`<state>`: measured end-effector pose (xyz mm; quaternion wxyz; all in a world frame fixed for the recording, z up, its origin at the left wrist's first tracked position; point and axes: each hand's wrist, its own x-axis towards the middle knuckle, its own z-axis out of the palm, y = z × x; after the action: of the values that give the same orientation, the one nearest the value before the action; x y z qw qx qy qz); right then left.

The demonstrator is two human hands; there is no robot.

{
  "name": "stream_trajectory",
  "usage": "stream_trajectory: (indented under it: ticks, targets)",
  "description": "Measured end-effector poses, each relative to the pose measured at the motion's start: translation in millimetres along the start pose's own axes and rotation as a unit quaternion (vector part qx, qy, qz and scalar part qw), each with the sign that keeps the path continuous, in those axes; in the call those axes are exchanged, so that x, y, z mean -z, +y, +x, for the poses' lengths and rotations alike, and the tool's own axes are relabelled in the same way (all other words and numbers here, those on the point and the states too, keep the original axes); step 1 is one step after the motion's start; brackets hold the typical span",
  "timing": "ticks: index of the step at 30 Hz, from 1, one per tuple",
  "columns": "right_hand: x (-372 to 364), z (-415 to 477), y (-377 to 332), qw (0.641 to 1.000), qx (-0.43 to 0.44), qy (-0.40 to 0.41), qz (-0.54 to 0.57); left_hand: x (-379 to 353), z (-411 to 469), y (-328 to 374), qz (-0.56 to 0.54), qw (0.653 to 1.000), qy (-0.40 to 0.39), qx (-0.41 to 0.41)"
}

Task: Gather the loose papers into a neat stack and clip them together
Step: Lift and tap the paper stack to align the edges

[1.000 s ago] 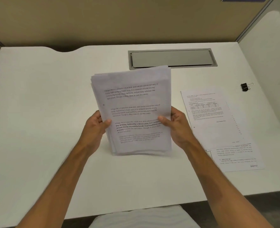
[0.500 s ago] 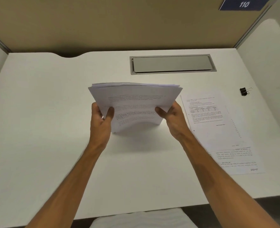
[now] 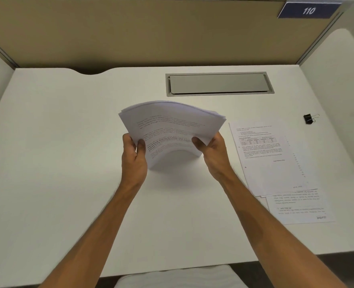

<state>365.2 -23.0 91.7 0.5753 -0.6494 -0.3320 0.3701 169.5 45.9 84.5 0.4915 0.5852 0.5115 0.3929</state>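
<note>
A stack of printed papers (image 3: 172, 129) is held above the middle of the white desk (image 3: 57, 163), bowed upward in the middle, with its near edge down by the desk top. My left hand (image 3: 133, 156) grips its left side and my right hand (image 3: 212, 154) grips its right side, thumbs on top. Two more loose sheets lie flat to the right: one with a small table printed on it (image 3: 269, 159) and one partly under it, nearer me (image 3: 300, 206). A black binder clip (image 3: 308, 118) sits at the far right of the desk.
A grey cable hatch (image 3: 218, 83) is set into the desk behind the stack. A tan partition (image 3: 130, 32) with a blue "110" sign (image 3: 309, 11) closes the back, and white side panels (image 3: 342, 90) stand at both sides.
The stack has been tipped from upright to nearly flat and now bows upward between my hands. The view has tilted up, showing the 110 sign.
</note>
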Motion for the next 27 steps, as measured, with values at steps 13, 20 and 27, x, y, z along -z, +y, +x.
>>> stream_trajectory:
  ticks: [13,20,27]
  targets:
    - [6,-6,-1,0.986,0.03,0.12,-0.114,8,0,-3,0.119,0.987,0.1,-0.035]
    - [1,-8,7,0.985,0.03,0.083,-0.15,2,-2,-5,0.175,0.982,0.057,-0.032]
    - [2,-7,13,0.983,0.014,0.07,-0.167,3,-5,-7,0.17,0.984,0.047,-0.021]
